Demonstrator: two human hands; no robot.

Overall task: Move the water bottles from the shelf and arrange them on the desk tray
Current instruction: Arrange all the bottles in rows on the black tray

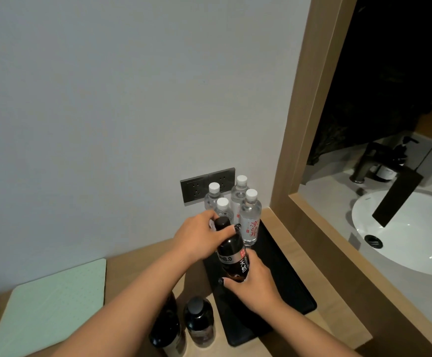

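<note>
**Four clear ones down, dark ones in progress**

Progress first: four clear bottles (238,202) with white caps already stand in a tight bunch at the far end of the black tray (287,274), right up against the wall under the sockets (207,185). So that part looks done to us.

Right now we've got a dark bottle (231,253) in both hands, tilted, cap leaning toward the clear bunch. Our left hand (202,237) is wrapped round the neck just under the cap, fingers (236,227) curled shut on it. Our right hand (251,282) is closed round the bottom of the same bottle. It hangs over the near-middle of the tray, just beside the clear ones; whether the base is touching the tray yet we can't tell, since the right hand covers it.

Still to go, as far as we can judge: two more dark bottles (184,323) stand on the desk (137,256) off the tray's near left corner, one partly hidden behind our left forearm. The tray has plenty of bare space on the near half, so they should fit in front. We don't see the shelf at all, so no idea if anything's left on it.

A pale green mat (52,305) sits off to the left, not involved.
</note>
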